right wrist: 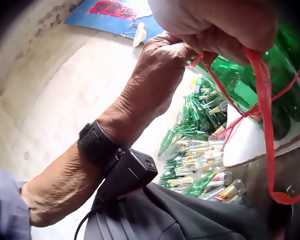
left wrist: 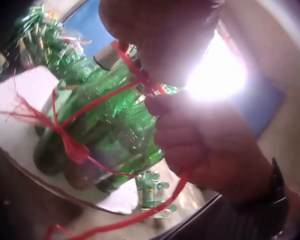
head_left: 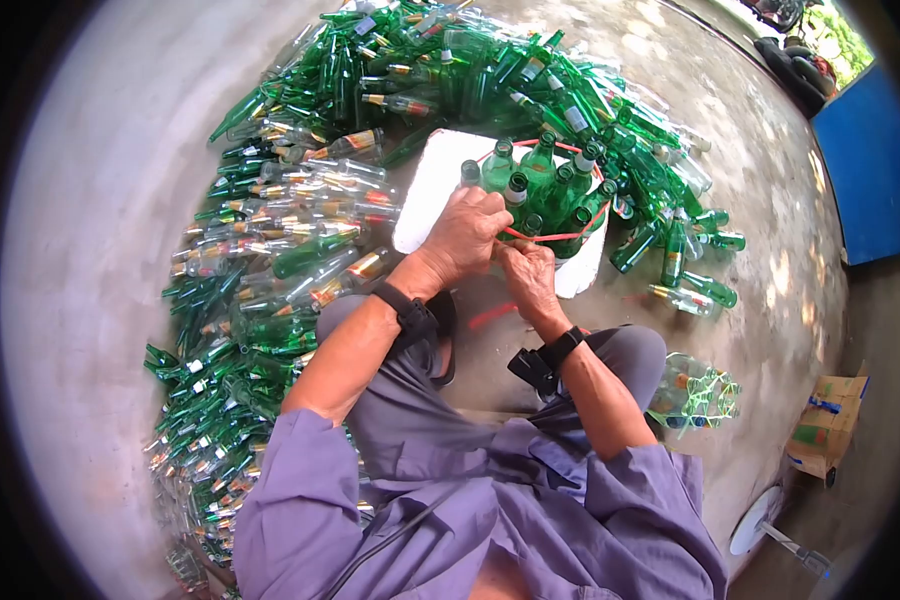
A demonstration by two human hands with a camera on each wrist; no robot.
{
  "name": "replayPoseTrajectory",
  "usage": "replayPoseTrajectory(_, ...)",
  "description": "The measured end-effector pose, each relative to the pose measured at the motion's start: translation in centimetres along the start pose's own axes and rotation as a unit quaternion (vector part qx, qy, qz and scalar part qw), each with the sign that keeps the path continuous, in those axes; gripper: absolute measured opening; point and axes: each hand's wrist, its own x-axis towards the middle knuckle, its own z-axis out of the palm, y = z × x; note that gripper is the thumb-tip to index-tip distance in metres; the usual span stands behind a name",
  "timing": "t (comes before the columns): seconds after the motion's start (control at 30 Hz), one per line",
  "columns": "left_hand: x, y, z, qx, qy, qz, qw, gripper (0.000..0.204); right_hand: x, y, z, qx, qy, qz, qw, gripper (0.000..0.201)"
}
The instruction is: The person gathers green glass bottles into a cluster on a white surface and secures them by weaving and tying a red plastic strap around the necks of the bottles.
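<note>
Where the white board [head_left: 435,190] lies on the floor, just beyond the person's knees, a tight cluster of green bottles [head_left: 538,170] stands upright on it, toward its far right part. What the bottles hold, if anything, cannot be told through the glass. Loose bottles [head_left: 315,190], green and clear, lie heaped along the left and around the far side, many with labels; more lie on the floor to the right. Near right, beside the person's knee, a smaller bottle bundle [head_left: 692,390] is bound in pale green string, and farther right sits a cardboard box [head_left: 827,430] whose contents cannot be made out.

The red strap [right wrist: 264,100] is flat, thin and slightly shiny. It circles the clustered bottles, with a gathered red loop [left wrist: 76,151] and frayed ends on their side, and a slack length hangs down in a bend from the right hand. Both hands meet at the near edge of the cluster. The left hand [head_left: 465,235] pinches the strap between bent fingers and thumb; the right hand [head_left: 530,278] has its fingers curled round the strap just beside it. The clustered necks are dark-mouthed, some with pale foil or paper.
</note>
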Motion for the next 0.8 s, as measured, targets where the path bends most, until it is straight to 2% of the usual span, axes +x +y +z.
replayPoseTrajectory(0.07, -0.1, 0.1, 0.0, -0.001, 0.016, -0.005, 1.0, 0.019, 0.7, 2.1, 0.1, -0.003, 0.016, -0.014, 1.0, 0.023)
replayPoseTrajectory(0.13, -0.1, 0.2, -0.2, 0.002, 0.012, -0.006, 1.0, 0.018, 0.6, 1.5, 0.1, -0.005, 0.033, -0.029, 0.999, 0.024)
replayPoseTrajectory(0.2, -0.1, 0.2, -0.3, 0.003, 0.005, -0.006, 1.0, 0.017, 0.0, 0.6, -0.6, -0.076, 0.045, -0.053, 0.995, 0.023)
replayPoseTrajectory(0.3, -0.2, 0.3, -0.2, -0.003, -0.006, -0.012, 1.0, 0.014, 0.0, 1.1, -1.6, -0.114, 0.047, -0.059, 0.991, 0.021)
replayPoseTrajectory(0.43, -0.3, 0.1, 0.0, 0.0, 0.015, -0.008, 1.0, 0.012, -0.3, 0.5, -1.9, -0.106, 0.059, -0.098, 0.988, 0.021)
replayPoseTrajectory(0.63, -0.5, 0.0, 0.2, 0.003, 0.035, 0.004, 0.999, 0.012, -0.2, -0.3, -3.0, -0.149, 0.034, -0.077, 0.985, 0.02)
replayPoseTrajectory(0.7, -0.7, -0.1, 0.3, 0.007, 0.041, 0.003, 0.999, 0.012, -0.3, -0.9, -3.3, -0.161, 0.043, -0.043, 0.985, 0.021)
replayPoseTrajectory(0.8, -0.8, -0.2, 0.3, -0.002, 0.049, 0.003, 0.999, 0.011, -1.0, -2.8, -3.5, -0.246, 0.058, -0.077, 0.964, 0.02)
